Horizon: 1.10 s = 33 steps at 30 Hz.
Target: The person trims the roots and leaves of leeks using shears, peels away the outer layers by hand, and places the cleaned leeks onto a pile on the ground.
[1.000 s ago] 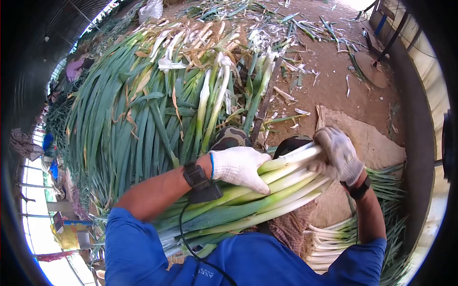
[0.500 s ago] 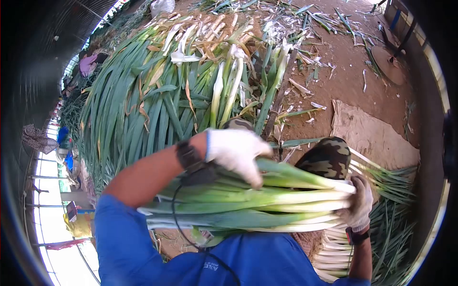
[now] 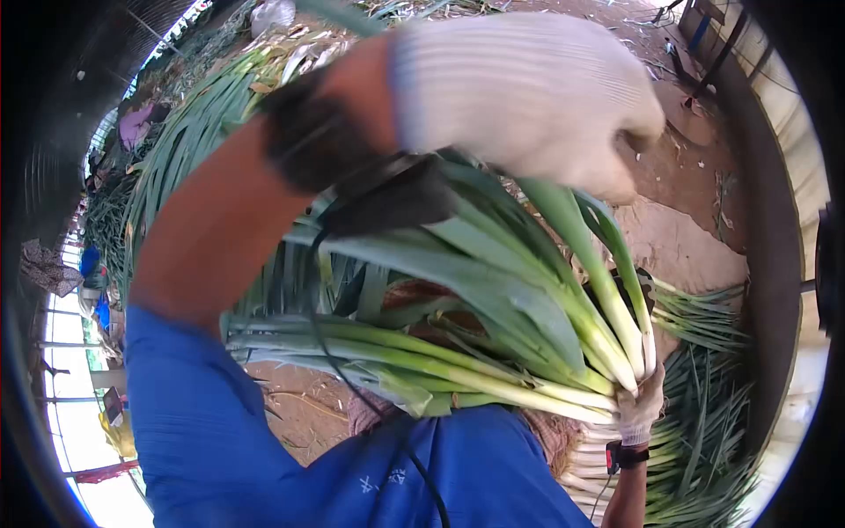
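A bundle of green onions [image 3: 510, 264] lies across the lap, white ends to the right and green leaves fanned out leftward and upward. My right hand [image 3: 641, 407], in a pale work glove, is closed round the white ends at the lower right. Large and blurred, my left hand [image 3: 537, 97], also gloved, is raised over the leaves near the top middle. Its fingers curl downward above the upper leaves; whether they grip a leaf is hard to make out.
A big pile of green onions [image 3: 189, 145] spreads at the upper left. More onions [image 3: 695, 431] lie in rows at the lower right, beside a brown cloth [image 3: 682, 242] on the soil. A wall [image 3: 783, 264] runs along the right. Another person [image 3: 136, 126] is far left.
My left hand has risen up and to the right, closer to the camera. The bundle's leaves have spread apart into an upper and a lower part. My right hand has moved slightly down and left.
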Each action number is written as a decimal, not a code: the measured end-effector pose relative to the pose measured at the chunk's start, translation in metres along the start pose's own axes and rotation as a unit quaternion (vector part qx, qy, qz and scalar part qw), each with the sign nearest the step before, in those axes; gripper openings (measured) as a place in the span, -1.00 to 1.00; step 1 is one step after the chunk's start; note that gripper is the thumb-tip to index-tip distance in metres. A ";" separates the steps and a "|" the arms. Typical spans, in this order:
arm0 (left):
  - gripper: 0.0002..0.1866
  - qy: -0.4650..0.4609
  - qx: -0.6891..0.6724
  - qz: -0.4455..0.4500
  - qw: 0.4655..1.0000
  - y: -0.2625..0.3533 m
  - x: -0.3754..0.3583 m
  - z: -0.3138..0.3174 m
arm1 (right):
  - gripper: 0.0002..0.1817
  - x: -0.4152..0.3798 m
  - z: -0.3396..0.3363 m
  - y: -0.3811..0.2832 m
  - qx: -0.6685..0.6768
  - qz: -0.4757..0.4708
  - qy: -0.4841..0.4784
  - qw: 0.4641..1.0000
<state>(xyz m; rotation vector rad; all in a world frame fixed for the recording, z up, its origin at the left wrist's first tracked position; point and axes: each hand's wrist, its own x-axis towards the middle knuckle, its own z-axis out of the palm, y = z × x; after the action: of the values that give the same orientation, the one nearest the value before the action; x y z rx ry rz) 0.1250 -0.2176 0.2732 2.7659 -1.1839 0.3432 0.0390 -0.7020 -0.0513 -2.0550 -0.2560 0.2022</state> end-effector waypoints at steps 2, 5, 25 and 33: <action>-0.69 0.005 -0.124 -0.133 0.983 0.032 -0.045 -0.013 | 0.19 0.003 0.003 0.000 -0.001 -0.012 0.003 1.000; -0.71 -0.115 -0.344 -0.295 0.884 0.070 -0.145 0.015 | 0.16 0.019 0.015 -0.012 0.075 -0.032 -0.020 0.997; -0.57 0.244 -0.423 -0.492 0.721 0.100 -0.250 0.114 | 0.07 0.039 0.035 -0.023 -0.045 -0.069 -0.047 0.995; -0.54 0.420 -0.438 -0.561 0.564 0.080 -0.257 0.055 | 0.08 0.047 0.050 -0.029 -0.037 -0.091 -0.043 0.994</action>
<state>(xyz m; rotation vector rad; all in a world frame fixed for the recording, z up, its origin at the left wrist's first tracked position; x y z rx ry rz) -0.0956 -0.1036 0.1566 1.4951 0.6013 0.5526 0.0686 -0.6333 -0.0509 -2.0843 -0.5089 0.1698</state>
